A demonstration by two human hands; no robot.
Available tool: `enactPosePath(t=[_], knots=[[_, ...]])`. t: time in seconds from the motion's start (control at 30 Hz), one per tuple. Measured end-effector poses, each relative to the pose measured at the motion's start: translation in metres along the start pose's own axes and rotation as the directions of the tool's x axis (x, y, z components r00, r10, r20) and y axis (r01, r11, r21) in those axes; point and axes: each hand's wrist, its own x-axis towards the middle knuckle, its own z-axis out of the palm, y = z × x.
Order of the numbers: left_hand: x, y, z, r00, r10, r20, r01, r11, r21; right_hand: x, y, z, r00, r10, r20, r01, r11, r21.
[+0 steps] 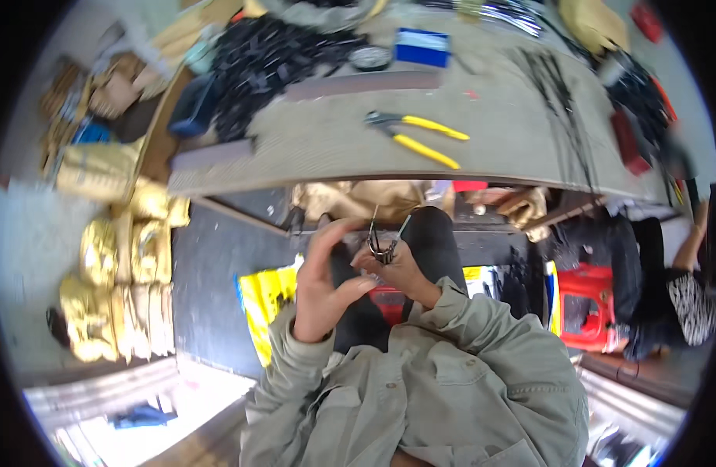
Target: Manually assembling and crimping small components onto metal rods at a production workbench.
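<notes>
Over my lap, my right hand (403, 272) is closed around a small dark metal piece (381, 251) with thin prongs pointing up and away. Its exact kind is too small and blurred to tell. Just to the left is my left hand (320, 282), its thumb and fingers spread in a curve with no object visible between them. The fingers face the metal piece but look apart from it. Beyond both hands, a pair of end-cutting pliers (418, 138) with yellow handles lies on the grey worktable (327, 144).
A heap of black pieces (268, 66) covers the table's back left, beside a blue box (422, 47) and a round tin (371, 58). Long dark strips (558, 97) lie at right. A red stool (587, 307) stands on the floor, with another person (677, 300) beyond.
</notes>
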Motion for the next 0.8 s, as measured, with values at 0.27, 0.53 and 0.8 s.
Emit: enactPosePath(t=[0.27,0.53,0.8], knots=[[0.015,0.003,-0.004,0.989,-0.027,0.149,0.071,0.951,-0.302,0.005,-0.012,0.015,0.988,0.088,0.123,-0.112,0.972,0.206],[0.012,0.021,0.012,0.979,0.012,-0.202,-0.011,1.000,0.006,0.038,-0.083,0.008,0.960,-0.129,-0.247,0.201,0.935,0.292],[0.027,0.013,-0.044,0.923,-0.114,0.368,0.314,0.776,-0.548,0.066,-0.120,-0.013,0.913,-0.086,0.398,0.062,0.995,0.071]])
